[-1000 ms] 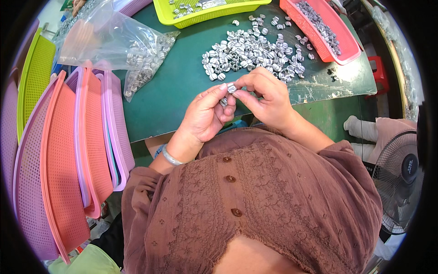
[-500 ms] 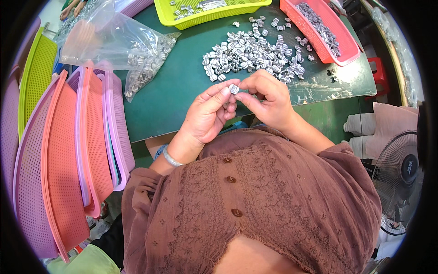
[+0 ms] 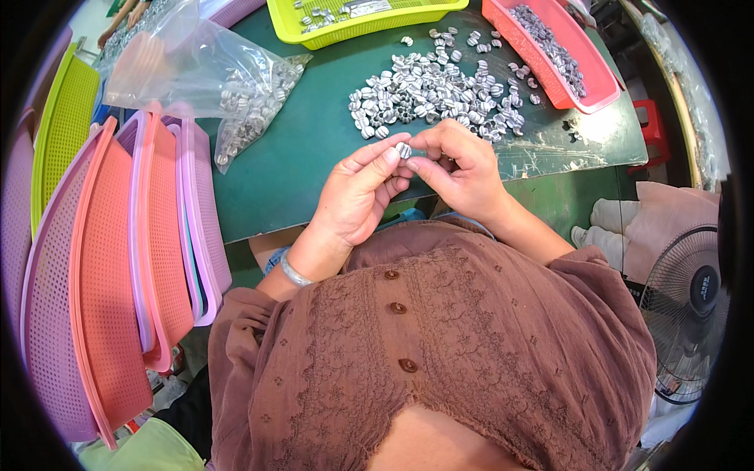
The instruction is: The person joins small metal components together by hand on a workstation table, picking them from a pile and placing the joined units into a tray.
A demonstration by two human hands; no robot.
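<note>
Over the table's front edge, my left hand (image 3: 357,191) pinches a small ribbed silver metal piece (image 3: 403,150) between thumb and fingertips. My right hand (image 3: 462,171) is closed too, with its thumb and index fingertip at the right side of the same piece. Its other fingers are curled in, and whatever they may cover is hidden. Just beyond both hands, a loose heap of similar silver pieces (image 3: 428,93) is spread on the green table (image 3: 314,149).
A yellow-green basket (image 3: 377,27) and a pink basket (image 3: 577,93) hold more pieces. A clear plastic bag (image 3: 255,102) of pieces lies left. Perforated baskets (image 3: 114,275) are stacked at my left. A fan (image 3: 691,306) stands right. Another person's hand (image 3: 110,35) is at far left.
The metal piece has shifted and turned slightly at my fingertips, and my left hand has moved a touch right. The other person's hand at the far left has moved.
</note>
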